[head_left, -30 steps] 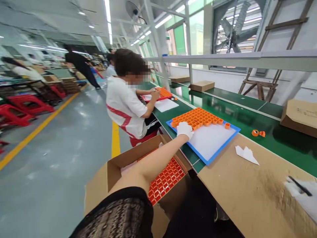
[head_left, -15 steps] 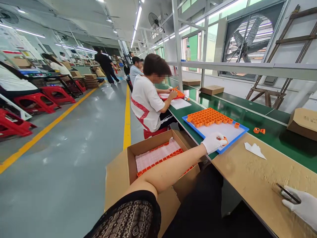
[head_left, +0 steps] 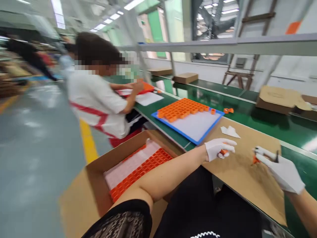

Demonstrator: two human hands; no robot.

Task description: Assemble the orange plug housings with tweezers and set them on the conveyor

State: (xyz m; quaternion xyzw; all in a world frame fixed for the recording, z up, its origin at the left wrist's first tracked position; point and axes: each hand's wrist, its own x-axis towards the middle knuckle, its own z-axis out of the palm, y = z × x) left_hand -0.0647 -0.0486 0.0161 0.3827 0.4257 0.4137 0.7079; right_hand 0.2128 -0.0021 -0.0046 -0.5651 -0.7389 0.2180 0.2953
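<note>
My left hand, in a white glove, is closed around a small orange piece above the brown board. At the board's right side my right hand, also gloved, grips a thin dark tool. A small orange bit shows at its fingertips; blur hides whether it is held. Beyond my left hand lies a blue-rimmed tray with rows of square orange pieces on its far part. A torn white scrap lies on the board.
An open cardboard box beside my legs holds orange pieces and a pale sheet. A co-worker sits at the left along the green bench. Loose orange bits lie behind the tray. Cardboard boxes stand farther back.
The view has swung to the right. My left hand has moved from over the tray to the board with the orange piece. My right hand has come closer to it, still gripping the dark tool.
</note>
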